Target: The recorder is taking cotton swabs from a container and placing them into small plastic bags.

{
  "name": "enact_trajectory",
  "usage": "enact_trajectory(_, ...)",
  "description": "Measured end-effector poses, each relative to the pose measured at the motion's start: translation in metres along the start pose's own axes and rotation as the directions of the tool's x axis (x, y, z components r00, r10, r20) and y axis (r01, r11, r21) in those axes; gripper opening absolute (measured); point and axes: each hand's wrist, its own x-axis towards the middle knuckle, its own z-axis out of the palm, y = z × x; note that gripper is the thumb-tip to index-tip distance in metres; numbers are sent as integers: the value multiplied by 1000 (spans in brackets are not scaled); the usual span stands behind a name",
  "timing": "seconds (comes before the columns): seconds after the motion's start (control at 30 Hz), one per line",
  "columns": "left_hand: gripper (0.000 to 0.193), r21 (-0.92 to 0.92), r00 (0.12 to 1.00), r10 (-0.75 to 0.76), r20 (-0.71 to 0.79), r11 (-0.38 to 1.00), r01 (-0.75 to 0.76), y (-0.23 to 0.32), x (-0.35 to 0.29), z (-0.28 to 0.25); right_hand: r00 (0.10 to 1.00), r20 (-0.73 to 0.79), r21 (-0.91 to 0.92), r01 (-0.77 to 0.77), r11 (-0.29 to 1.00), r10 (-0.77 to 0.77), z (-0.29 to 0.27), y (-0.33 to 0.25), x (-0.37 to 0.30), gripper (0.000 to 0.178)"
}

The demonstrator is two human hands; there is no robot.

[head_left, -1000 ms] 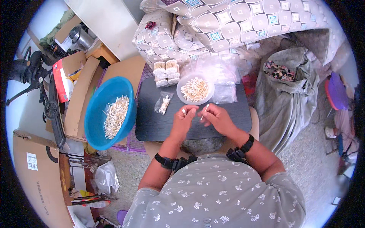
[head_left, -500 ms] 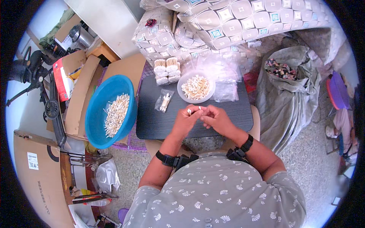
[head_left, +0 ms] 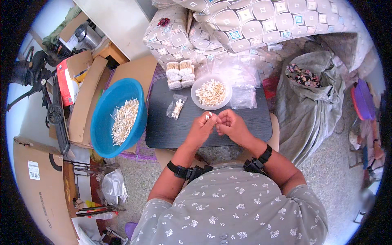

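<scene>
My left hand (head_left: 201, 128) is closed on cotton swabs (head_left: 207, 116), whose white tips stick out above the thumb and forefinger. Against its fingertips is my right hand (head_left: 233, 126), with thumb and fingers pinched together; whatever lies in that pinch is too small to tell. Just beyond both hands a white bowl (head_left: 197, 102) holds many loose swabs (head_left: 212, 92). To its left a small clear bag (head_left: 177, 107) with several swabs inside lies on the dark table (head_left: 171, 132). Bundles of swabs (head_left: 180, 75) are stacked at the table's far left corner.
A blue basin (head_left: 98, 139) full of loose swabs stands left of the table. Clear plastic bags (head_left: 243, 87) lie at the far right corner. Beyond is a sofa (head_left: 261, 24) with a patterned cover; a grey cloth sack (head_left: 300, 110) lies on the right. Another person (head_left: 373, 143) sits far right.
The swab tip that showed between my two hands now sits beside the other tip at my left thumb. Both hands stay close together in nearly the same place.
</scene>
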Motion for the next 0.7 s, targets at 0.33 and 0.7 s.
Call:
enact_trajectory(0.33,20,-396,973,220,-69,889,-229,101,-17,0,999,-10,-55,-45,997,44,-7,-6,-9,22)
enact_trajectory(0.7,12,-492,628,733,260,661,-567,204,-145,-36,126,44,-221,969,114,-991,26,-255,-68,76)
